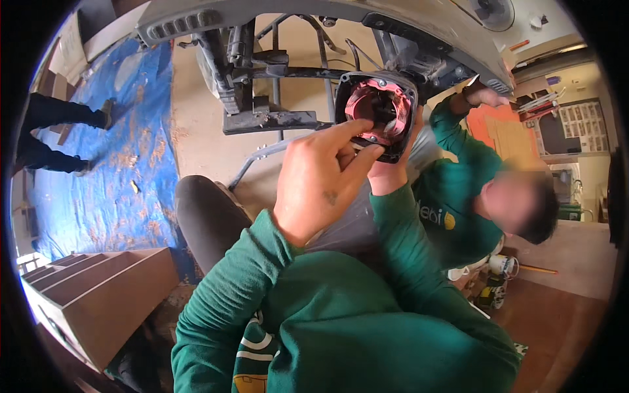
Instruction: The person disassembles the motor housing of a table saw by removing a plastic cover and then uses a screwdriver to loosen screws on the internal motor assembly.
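Housing (340, 103) open, ring (356, 105) exposed

The black housing sits at the far middle of the scene, up against the frame (298, 73), its mouth turned to the near side. The right hand (391, 175) cups it from the right and below, some of its fingers out of sight behind. The left hand (311, 180) comes in from the left, index finger over the edge of the pink ring, thumb at the near rim. Whether those fingertips pinch anything, I cannot tell.

The ring looks the delicate part to me. A nail dragged along it could scrape it, and the bent index finger has little room. A screw (382, 83) shows on its far side; anything that small, let go here, could drop into the dark hollow and be hard to find.

How firmly the housing is joined to the frame, I cannot see. If it is loose, a slack right hand could let it tip and catch the left fingers against the rim.

On the right, a co-worker (452, 203) reaches up by the grey panel (268, 8). A shove there could jolt everything. Scraps (135, 187) litter the blue sheet (59, 196) on the left, well apart, so they worry me less.
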Demonstrator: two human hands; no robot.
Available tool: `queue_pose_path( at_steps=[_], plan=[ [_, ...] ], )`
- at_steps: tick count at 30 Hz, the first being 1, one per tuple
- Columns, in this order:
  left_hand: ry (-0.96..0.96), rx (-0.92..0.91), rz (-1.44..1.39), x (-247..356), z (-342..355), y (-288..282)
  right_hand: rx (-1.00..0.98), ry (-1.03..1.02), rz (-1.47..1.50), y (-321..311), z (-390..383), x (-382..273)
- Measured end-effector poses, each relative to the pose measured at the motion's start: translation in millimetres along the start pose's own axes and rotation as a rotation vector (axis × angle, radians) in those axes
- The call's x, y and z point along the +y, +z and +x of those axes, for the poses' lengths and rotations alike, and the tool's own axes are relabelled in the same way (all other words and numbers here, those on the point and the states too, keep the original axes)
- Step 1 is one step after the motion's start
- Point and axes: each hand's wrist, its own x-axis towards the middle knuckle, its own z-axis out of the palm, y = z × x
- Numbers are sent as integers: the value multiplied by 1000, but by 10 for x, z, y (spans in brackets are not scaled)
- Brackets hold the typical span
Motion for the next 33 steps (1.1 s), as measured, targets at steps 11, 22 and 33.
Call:
queue_pose_path(
  at_steps=[11,22,33],
  plan=[
    [-122,-263,-387,63,-8,134,491,-121,-569,322,-279,23],
    [-83,-312,-406,71,-112,168,516,-214,-680,393,-306,162],
    [-133,-59,-317,-219,-101,-124,373,-218,-467,391,5,179]
  ],
)
